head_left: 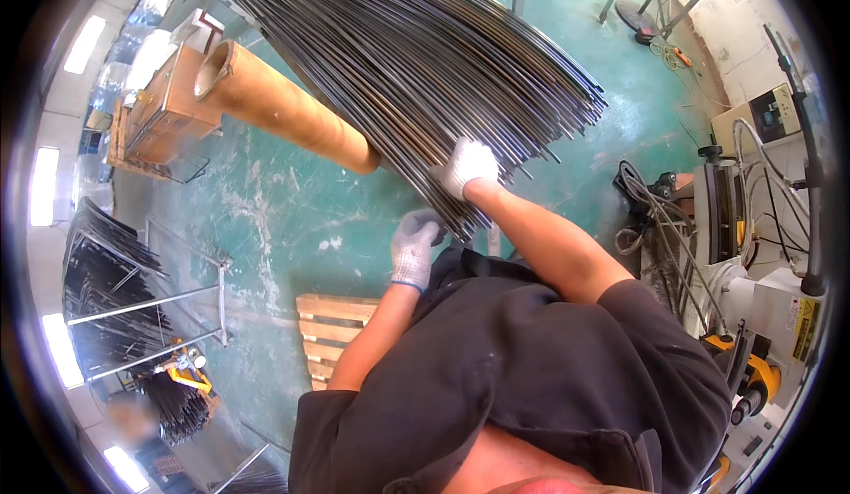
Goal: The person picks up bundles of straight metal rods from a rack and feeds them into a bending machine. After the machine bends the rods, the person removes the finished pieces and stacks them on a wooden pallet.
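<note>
A wide bundle of long, thin dark metal rods (416, 60) fans out in front of me, its near ends reaching my waist. My right hand (469, 166), in a white glove, is on the near part of the bundle, its fingers curled over some rods; the fingertips are partly hidden. My left hand (414, 242), in a white glove with a greyish coated front, hangs just left of the nearest rod ends. Its fingers are loosely bent and apart, and I see nothing held in it.
A large brown tube (288, 109) lies left of the bundle, near a brown box (168, 109). A wooden pallet (332, 330) is beside my left arm. Racked dark rods (111, 281) stand far left. Machinery (722, 211) and looped cables (660, 215) line the right.
</note>
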Action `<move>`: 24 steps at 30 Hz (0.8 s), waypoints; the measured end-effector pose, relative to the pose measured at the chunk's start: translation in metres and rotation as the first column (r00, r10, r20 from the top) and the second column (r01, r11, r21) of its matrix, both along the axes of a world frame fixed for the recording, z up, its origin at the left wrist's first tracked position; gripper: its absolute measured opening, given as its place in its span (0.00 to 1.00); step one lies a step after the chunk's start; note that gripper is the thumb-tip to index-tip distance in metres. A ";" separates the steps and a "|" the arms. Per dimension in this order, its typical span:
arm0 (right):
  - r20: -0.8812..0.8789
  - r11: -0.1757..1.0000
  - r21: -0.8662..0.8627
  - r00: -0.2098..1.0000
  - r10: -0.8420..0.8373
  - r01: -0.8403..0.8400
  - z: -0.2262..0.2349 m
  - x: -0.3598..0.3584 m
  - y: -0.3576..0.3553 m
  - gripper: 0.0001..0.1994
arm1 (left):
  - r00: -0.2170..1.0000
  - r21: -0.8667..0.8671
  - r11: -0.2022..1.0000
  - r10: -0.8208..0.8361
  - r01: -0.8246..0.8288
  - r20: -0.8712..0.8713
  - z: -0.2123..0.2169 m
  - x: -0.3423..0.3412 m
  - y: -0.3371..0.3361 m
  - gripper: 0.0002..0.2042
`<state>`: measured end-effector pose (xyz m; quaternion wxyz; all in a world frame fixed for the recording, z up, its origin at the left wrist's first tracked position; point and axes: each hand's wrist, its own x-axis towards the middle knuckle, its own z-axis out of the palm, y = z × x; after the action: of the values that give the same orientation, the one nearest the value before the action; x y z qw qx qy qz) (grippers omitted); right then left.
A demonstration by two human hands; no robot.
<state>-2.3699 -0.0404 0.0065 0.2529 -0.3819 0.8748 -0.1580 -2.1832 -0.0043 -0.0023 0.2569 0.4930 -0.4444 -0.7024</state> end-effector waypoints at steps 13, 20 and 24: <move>0.218 0.976 0.110 0.962 0.163 -0.190 0.026 -0.057 -0.003 0.23 | 0.990 0.048 0.992 -0.110 0.115 -0.088 0.016 -0.018 -0.062 0.09; 0.533 0.962 -0.164 0.801 0.273 -0.219 0.029 -0.076 0.005 0.20 | 0.991 0.080 0.993 -0.074 0.084 -0.111 0.001 -0.006 -0.067 0.09; 0.593 0.996 -0.024 0.801 0.080 -0.082 0.030 -0.071 0.003 0.13 | 0.992 0.087 0.994 -0.056 0.066 -0.110 -0.004 -0.001 -0.074 0.10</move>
<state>-2.4405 -0.0372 0.0362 0.5207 -0.3500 0.7350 -0.2571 -2.1847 -0.0780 -0.0067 0.2361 0.4520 -0.4125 -0.7549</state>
